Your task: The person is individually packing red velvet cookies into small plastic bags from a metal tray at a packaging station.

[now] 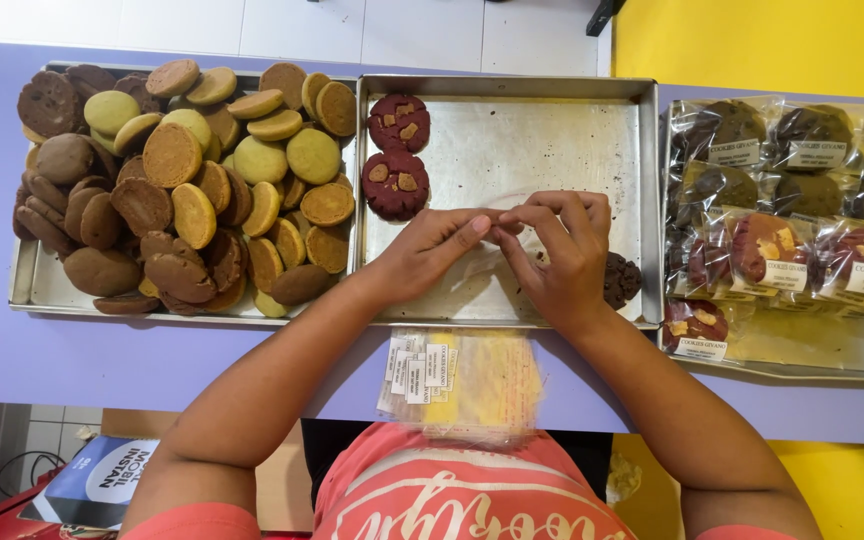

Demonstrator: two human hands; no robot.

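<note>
A lilac bench point(152, 360) carries three metal trays side by side along its far edge. The left tray point(27, 285) is heaped with round cookies point(172, 155) in brown, tan and pale green. The middle tray point(512, 130) is mostly bare, with two dark red cookies point(395, 155) topped with pale chunks in its far left corner and one dark chocolate cookie point(622, 280) at its near right edge. The right tray point(812, 350) holds bagged cookies point(782, 190) with white labels, packed close together.

At the near edge of the bench lies a stack of clear plastic bags point(472, 385) with small white labels.

Above the middle tray, the left hand point(432, 250) and right hand point(562, 250) meet, fingertips touching; each grip is narrow, pinching a thin clear plastic bag point(497, 205), barely visible against the metal. The right hand partly covers the dark chocolate cookie.
</note>
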